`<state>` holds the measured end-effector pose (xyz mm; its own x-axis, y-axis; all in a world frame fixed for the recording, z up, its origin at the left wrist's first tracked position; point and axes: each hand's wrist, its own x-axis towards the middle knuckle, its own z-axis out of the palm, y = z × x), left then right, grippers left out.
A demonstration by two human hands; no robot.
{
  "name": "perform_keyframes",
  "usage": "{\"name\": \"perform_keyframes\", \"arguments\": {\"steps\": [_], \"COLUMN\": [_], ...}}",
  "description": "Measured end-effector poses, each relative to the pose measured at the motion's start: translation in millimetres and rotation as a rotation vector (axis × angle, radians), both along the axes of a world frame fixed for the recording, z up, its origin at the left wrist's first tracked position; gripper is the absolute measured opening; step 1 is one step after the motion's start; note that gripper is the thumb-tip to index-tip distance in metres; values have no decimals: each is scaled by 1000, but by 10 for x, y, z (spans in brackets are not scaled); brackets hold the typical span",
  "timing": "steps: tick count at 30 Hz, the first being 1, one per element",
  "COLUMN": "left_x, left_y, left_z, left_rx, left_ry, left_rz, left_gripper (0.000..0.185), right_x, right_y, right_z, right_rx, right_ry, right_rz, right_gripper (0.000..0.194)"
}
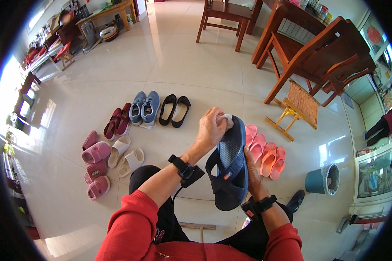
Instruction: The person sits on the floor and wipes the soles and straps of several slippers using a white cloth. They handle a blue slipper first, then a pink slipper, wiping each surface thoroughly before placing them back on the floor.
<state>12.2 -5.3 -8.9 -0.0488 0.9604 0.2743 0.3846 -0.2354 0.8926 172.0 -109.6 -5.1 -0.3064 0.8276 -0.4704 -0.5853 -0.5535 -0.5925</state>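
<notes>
A navy blue slide sandal (229, 163) with crossed straps is held up before me, its heel end away from me. My right hand (252, 166) grips it along its right edge. Pinched in my left hand (212, 125) is a crumpled white tissue or cloth (229, 120), pressed against the rim at the sandal's heel. Just beyond the sandal, pink slippers (256, 142) and orange slippers (273, 160) stand on the floor, the pink ones partly hidden by it.
On the tiled floor to the left are blue sneakers (144, 107), black flats (174, 111), dark red shoes (117, 121), white slides (125, 156) and several pink slippers (97, 164). To the right stand a blue waste bin (317, 181), a folding stool (294, 107) and wooden chairs (308, 55).
</notes>
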Motion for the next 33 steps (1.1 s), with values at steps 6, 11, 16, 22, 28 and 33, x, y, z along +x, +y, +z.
{"name": "perform_keyframes", "arguments": {"steps": [6, 11, 16, 22, 28, 33], "left_x": [149, 114, 55, -48, 39, 66], "left_y": [-273, -191, -28, -90, -214, -38], "left_z": [180, 161, 21, -75, -117, -108], "left_rx": [236, 384, 244, 54, 1, 10], "left_ry": [-107, -78, 65, 77, 75, 46], "left_rz": [-184, -198, -63, -120, -219, -14], "left_gripper": [16, 17, 18, 18, 22, 17], "right_x": [34, 35, -7, 32, 78, 28], "right_y": [44, 23, 9, 39, 44, 33], "right_z": [-87, -75, -35, 47, 112, 10], "right_rx": [63, 37, -8, 9, 97, 4], "right_ry": [32, 19, -6, -84, -58, -97], "right_rz": [-62, -38, -36, -87, -94, -77], "right_gripper": [52, 53, 54, 56, 54, 51]}}
